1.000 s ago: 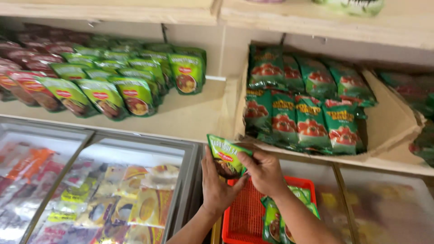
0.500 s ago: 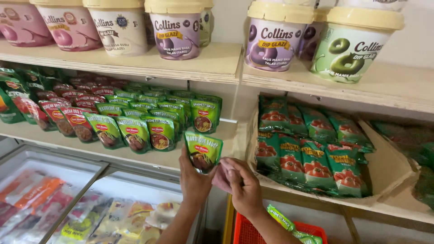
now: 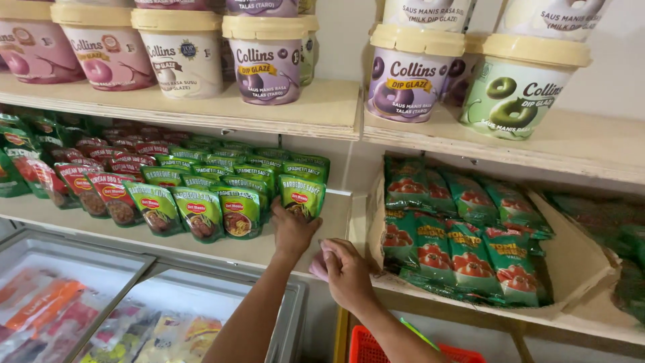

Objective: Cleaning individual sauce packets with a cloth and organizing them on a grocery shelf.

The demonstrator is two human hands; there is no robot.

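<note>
left hand pinches the green pouch, standing it at the right end of the pouch row; right hand rests loosely curled at 4 o'clock. I'd square it upright, label out

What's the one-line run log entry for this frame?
left hand: holding green sauce pouch upright on shelf | right hand: at shelf edge, empty | cardboard tray of pouches: right

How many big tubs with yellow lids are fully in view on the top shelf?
4: a white tub and purple tub on the left board, another purple tub and a green tub on the right. More are cropped or stacked behind.
</note>
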